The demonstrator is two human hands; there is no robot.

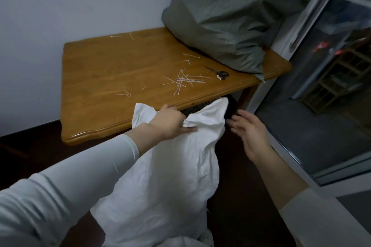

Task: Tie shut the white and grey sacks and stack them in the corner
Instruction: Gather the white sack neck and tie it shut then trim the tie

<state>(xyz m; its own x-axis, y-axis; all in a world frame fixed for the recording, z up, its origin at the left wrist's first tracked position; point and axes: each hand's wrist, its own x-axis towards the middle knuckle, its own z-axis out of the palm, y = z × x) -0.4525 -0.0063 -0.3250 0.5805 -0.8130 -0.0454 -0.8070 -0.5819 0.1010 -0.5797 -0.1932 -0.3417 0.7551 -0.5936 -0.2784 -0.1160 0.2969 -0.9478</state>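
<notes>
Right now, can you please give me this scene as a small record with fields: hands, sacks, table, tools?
left hand: gripping the gathered neck of the white sack
right hand: open, beside the sack, not touching it
white sack: upright on the floor before the table, not yet tied
grey sack: lying on the table's far right end
table: wooden, against the wall
cable ties: scattered loose on the table
scissors: on the table, near the grey sack

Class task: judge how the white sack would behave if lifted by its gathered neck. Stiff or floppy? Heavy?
The white sack is probably floppy: its cloth is creased and bunches under the left hand. It bulges full, so likely bulky, perhaps heavy. The neck looks untied; it may gape if released.
</notes>
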